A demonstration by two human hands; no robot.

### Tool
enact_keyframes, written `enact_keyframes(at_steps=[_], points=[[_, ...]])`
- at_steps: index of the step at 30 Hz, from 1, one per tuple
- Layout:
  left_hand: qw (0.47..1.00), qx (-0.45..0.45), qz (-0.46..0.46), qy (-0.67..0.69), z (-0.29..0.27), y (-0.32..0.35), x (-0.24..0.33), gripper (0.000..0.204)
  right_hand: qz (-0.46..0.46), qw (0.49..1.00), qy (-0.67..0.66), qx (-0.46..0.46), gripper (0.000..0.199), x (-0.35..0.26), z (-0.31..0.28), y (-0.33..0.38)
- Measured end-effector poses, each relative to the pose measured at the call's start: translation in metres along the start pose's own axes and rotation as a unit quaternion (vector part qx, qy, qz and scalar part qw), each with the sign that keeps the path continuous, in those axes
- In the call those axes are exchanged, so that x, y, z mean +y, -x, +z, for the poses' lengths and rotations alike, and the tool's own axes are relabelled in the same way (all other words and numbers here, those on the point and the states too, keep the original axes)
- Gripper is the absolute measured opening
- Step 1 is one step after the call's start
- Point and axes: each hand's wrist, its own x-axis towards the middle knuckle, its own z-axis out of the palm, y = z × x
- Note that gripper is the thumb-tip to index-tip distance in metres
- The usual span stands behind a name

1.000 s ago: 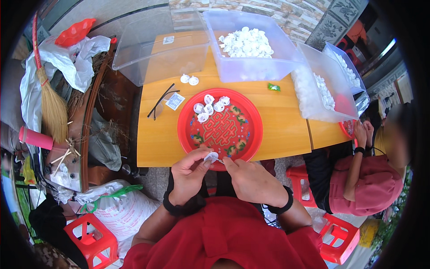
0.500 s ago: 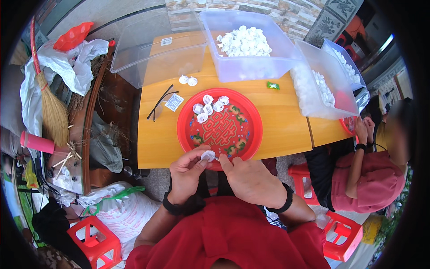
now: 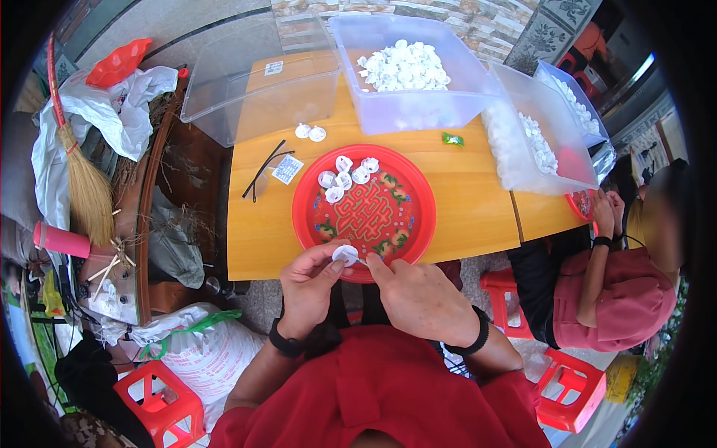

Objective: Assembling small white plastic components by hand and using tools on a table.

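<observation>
Over the near rim of a round red tray (image 3: 423, 196), my left hand (image 3: 308, 297) pinches a small white round plastic piece (image 3: 346, 254) between thumb and fingers. My right hand (image 3: 427, 305) is closed close beside it, its index finger pointing at the piece. Something thin seems to be at that fingertip, too small to make out. Several similar white pieces (image 3: 343, 181) lie at the tray's far left. Two more white pieces (image 3: 317, 134) rest on the table beyond the tray.
A large clear bin (image 3: 418, 118) of white pieces stands at the back, an empty-looking clear bin (image 3: 224, 89) at its left. Glasses (image 3: 261, 178), a printed card (image 3: 287, 169) and a green packet (image 3: 452, 140) lie on the table (image 3: 470, 216). At right, a person (image 3: 620, 299) works beside another bin (image 3: 549, 131).
My left hand has turned the white piece slightly, so its face shows more. The right fingertip has drawn a little away from it. The tray and the pieces in it stay put.
</observation>
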Motion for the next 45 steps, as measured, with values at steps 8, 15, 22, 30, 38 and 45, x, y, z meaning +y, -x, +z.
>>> enact_keyframes(at_steps=[8,15,22,30,38,45], points=[[1.0,0.01,0.002,-0.022,0.002,0.002,-0.003,0.025,-0.006,0.999,0.049,0.015,0.039,-0.002,-0.001,-0.003],[0.998,0.004,0.027,-0.056,-0.003,0.001,-0.01,0.025,-0.061,0.99,0.129,0.005,0.043,-0.007,-0.001,-0.008],[0.999,0.038,-0.002,-0.031,-0.001,-0.005,-0.002,0.022,0.014,0.995,-0.08,0.058,0.039,0.011,0.026,-0.011],[0.999,0.031,0.014,0.032,0.007,-0.007,0.001,0.025,0.079,0.909,-0.384,0.141,0.041,0.008,0.044,0.001],[0.996,0.049,0.061,0.042,0.016,-0.006,-0.008,0.025,0.105,0.895,-0.404,0.155,0.043,-0.004,0.057,0.003],[0.996,0.054,0.067,-0.004,0.017,-0.005,-0.011,0.024,0.059,0.927,-0.308,0.204,0.042,-0.007,0.067,0.002]])
